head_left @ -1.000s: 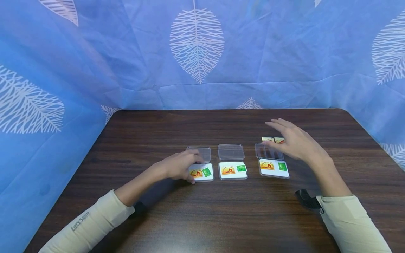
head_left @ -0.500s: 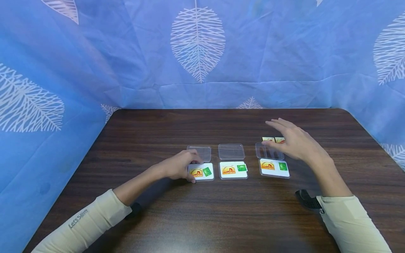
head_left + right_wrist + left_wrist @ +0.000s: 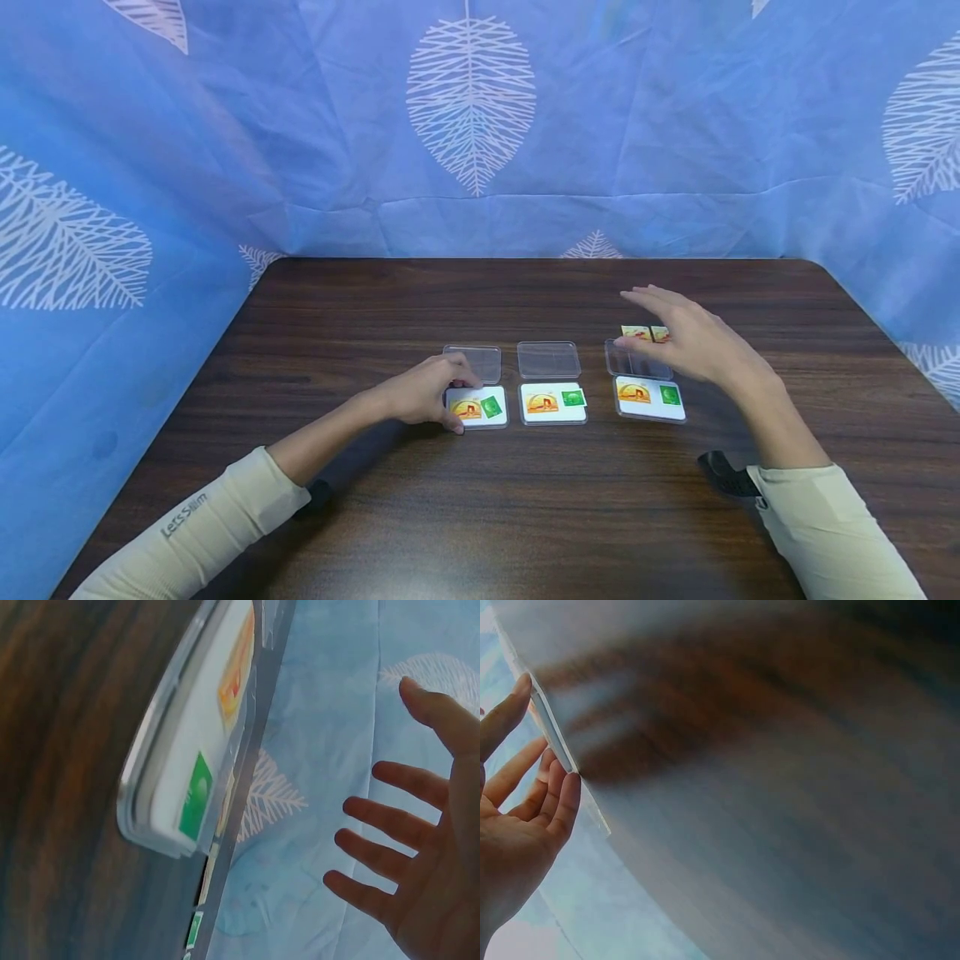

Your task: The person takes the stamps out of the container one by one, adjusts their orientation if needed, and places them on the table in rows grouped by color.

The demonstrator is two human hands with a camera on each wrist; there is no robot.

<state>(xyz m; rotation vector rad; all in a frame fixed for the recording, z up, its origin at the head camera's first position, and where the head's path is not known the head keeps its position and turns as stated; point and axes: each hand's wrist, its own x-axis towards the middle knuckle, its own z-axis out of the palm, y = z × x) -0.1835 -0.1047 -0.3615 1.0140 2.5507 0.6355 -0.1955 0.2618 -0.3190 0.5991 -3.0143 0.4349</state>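
Three small clear plastic cases lie in a row in the head view, lids folded back. White contents in each carry an orange stamp and a green stamp. My left hand (image 3: 420,392) grips the left case (image 3: 477,409), thumb at its near edge and fingers at its far edge; the left wrist view shows this case (image 3: 553,731) between thumb and fingers. Over the lid of the right case (image 3: 649,399) hovers my right hand (image 3: 701,343), fingers extended and holding nothing. Between them sits the middle case (image 3: 553,405), its green stamp (image 3: 573,398) reaching the right edge.
Behind the right case's lid lie loose stamps (image 3: 636,332), partly hidden by the right hand. The dark wooden table (image 3: 480,517) ends at a blue leaf-patterned cloth (image 3: 330,125). The middle case's lid (image 3: 548,360) lies flat behind it.
My right hand has shifted slightly left over the right case's lid. My left hand stays at the left case.
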